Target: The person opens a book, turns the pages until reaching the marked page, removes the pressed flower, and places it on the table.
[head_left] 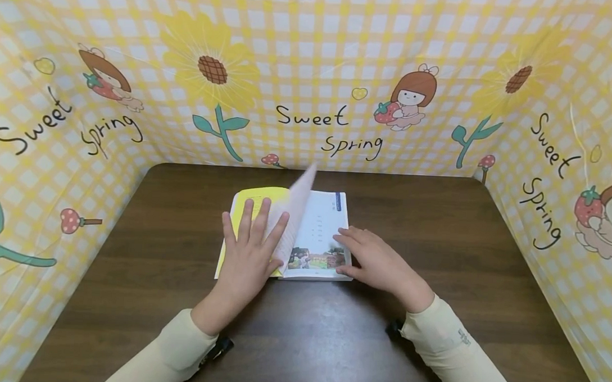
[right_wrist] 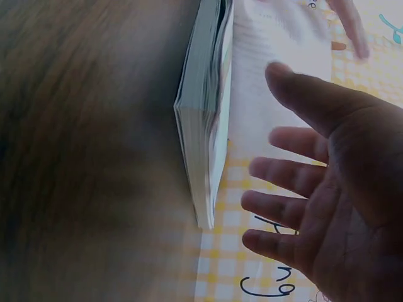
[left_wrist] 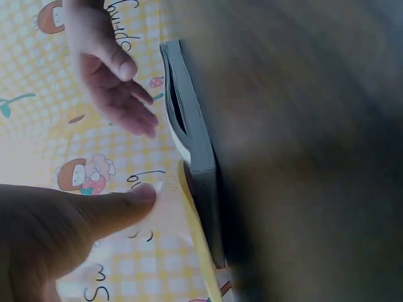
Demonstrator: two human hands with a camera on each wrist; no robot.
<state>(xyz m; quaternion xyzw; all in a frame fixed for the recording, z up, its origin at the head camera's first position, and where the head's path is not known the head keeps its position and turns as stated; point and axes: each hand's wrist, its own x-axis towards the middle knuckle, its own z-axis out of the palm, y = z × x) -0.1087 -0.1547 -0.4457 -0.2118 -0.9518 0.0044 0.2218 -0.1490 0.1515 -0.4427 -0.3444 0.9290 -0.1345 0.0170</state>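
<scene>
An open book (head_left: 318,219) lies on the table, its left side showing a yellow page (head_left: 243,195) and its right side a pale page with a picture along the bottom. One page (head_left: 300,199) stands up near the spine, tilted between the two sides. My left hand (head_left: 248,256) is spread over the left side, fingers straight, at the turning page. In the left wrist view its thumb (left_wrist: 119,211) is by the page edge. Over the right edge of the book hovers my right hand (head_left: 374,261), fingers extended and holding nothing; the right wrist view shows it apart from the thick page block (right_wrist: 204,119).
The book rests mid-table on a dark wooden tabletop (head_left: 436,218). A yellow checked cloth (head_left: 316,56) with flowers and lettering hangs around the back and both sides. Dark wrist straps (head_left: 216,351) show under the cream sleeves.
</scene>
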